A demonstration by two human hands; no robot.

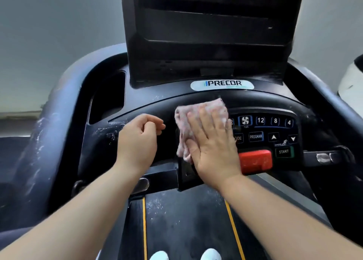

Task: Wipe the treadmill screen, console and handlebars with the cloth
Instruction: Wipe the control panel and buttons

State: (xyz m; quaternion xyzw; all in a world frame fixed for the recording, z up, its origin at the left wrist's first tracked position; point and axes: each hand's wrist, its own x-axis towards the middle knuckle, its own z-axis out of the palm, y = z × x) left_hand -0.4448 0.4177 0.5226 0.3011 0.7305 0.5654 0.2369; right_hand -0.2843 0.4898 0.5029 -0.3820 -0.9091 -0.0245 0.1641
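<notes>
Right grip (211, 141) lies flat with fingers straight, pressing the pink cloth (184, 122) onto the console (137, 107); the button panel (263, 130) sits just to its right. Left grip (137, 140), beside it, is loosely curled and holds nothing. Console wiping seems in hand. Next likely comes a light sweep rightward over the buttons, with the screen (212, 33) above and the dusty handlebar (49, 126) far left still to do.

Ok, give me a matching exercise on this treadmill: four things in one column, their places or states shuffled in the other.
1 cloth
2 left hand
3 red button
4 Precor badge

A just below the screen
B loosely curled, holding nothing
C flat under the right hand
D beside the START key

Pairs: 1-C, 2-B, 3-D, 4-A
</notes>
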